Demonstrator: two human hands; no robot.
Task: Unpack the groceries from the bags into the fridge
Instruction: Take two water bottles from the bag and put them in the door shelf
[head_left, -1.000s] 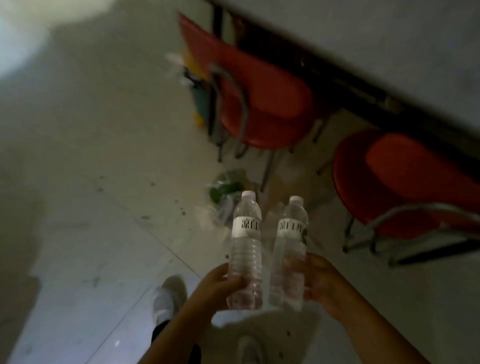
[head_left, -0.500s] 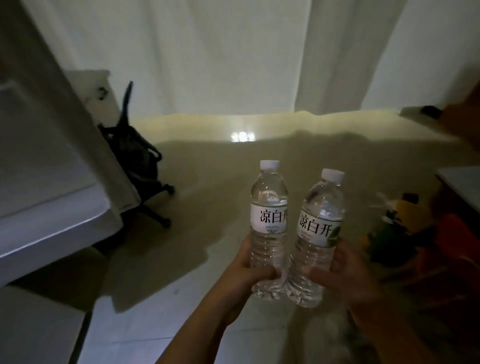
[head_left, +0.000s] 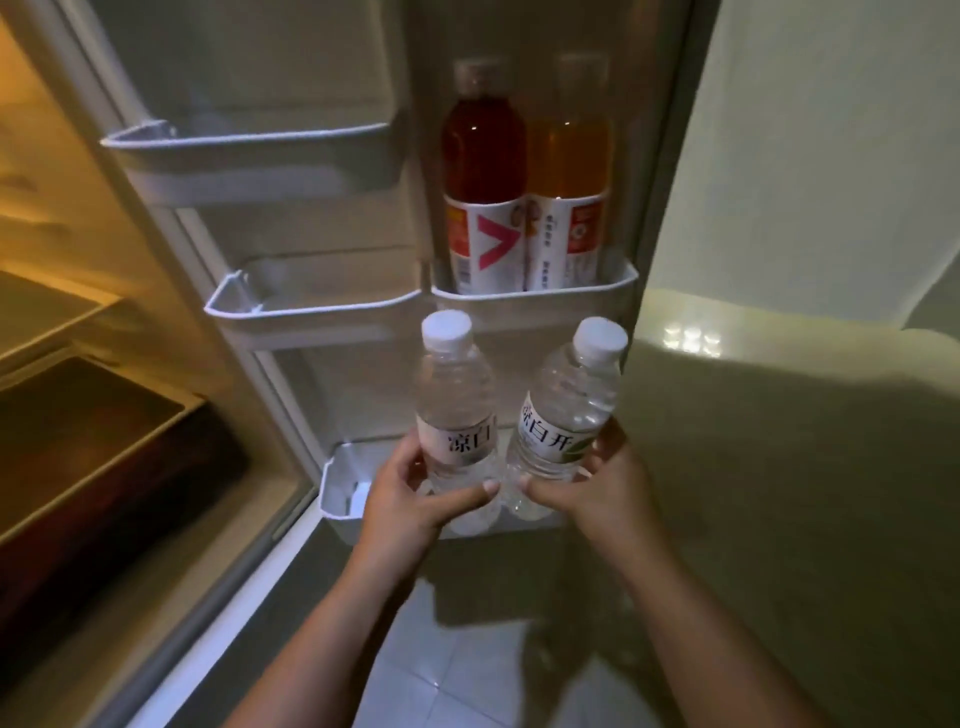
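Note:
My left hand (head_left: 410, 499) grips a clear water bottle (head_left: 454, 410) with a white cap, held upright. A second water bottle (head_left: 563, 415), tilted slightly to the right, is held by my right hand (head_left: 597, 488). Both bottles hang side by side, their bases at the lowest door shelf (head_left: 337, 488) of the open fridge door. Above them, the middle right door shelf (head_left: 535, 301) carries a dark red drink bottle (head_left: 483, 176) and an orange drink bottle (head_left: 569, 171).
Two bare door shelves (head_left: 306, 312) sit to the left on the door, one above the other. The lit fridge interior with a drawer (head_left: 88, 447) lies at far left. Pale tiled floor (head_left: 467, 670) and a white curtain (head_left: 810, 145) are at right.
The view swung from the floor and red chairs, past the curtain, to the open fridge door. Both hands carried the two water bottles along and now hold them at the lowest door shelf.

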